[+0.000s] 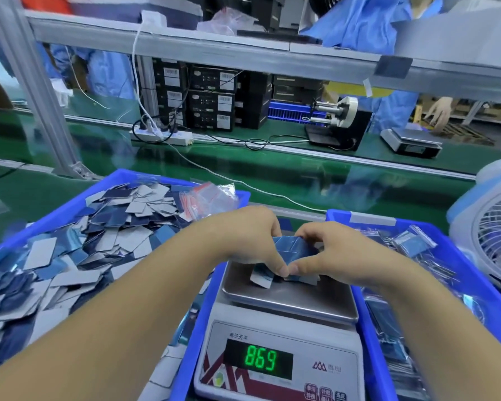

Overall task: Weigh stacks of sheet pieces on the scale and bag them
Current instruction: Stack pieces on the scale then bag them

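Left to right: your left hand (243,235) and right hand (333,250) each close their grip on one stack of blue sheets (294,250), fingers curled around it, just above the scale (287,302) reading 869.

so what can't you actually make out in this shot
Head view:
- How many pieces the stack holds: left hand and right hand cover its edges.
- Scale buttons: cut off by the bottom edge.
- Decimal point in the display reading 869: too small.
- Labels on bags in the right bin: blurred.
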Demonstrator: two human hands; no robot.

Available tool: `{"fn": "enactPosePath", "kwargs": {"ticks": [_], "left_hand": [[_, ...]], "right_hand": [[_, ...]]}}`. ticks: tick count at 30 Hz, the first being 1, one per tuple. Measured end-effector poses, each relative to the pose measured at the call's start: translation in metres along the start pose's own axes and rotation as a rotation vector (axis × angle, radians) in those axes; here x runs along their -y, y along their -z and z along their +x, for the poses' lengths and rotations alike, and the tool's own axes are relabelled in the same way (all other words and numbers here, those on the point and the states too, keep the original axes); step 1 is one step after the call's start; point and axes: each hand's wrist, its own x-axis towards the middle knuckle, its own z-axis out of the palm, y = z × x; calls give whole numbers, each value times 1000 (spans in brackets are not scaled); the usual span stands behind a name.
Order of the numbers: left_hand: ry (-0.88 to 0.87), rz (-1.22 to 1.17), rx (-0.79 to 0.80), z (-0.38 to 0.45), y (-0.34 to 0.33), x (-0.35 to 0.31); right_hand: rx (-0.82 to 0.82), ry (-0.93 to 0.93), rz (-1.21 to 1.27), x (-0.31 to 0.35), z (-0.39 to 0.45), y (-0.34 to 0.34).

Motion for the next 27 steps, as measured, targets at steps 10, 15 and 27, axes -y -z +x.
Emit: {"fn": "enactPosePath", "kwargs": {"ticks": [10,15,27], "left_hand": [[-144,-332,-128,4,-13,17],[-190,-384,-157,10,-15,20],[-280,-579,-172,-4,-29,28]], "right_hand": [[-80,94,65,-5,4,-1],[-124,88,64,-7,6,-3],[-51,85,-40,2,-4,7]]}}
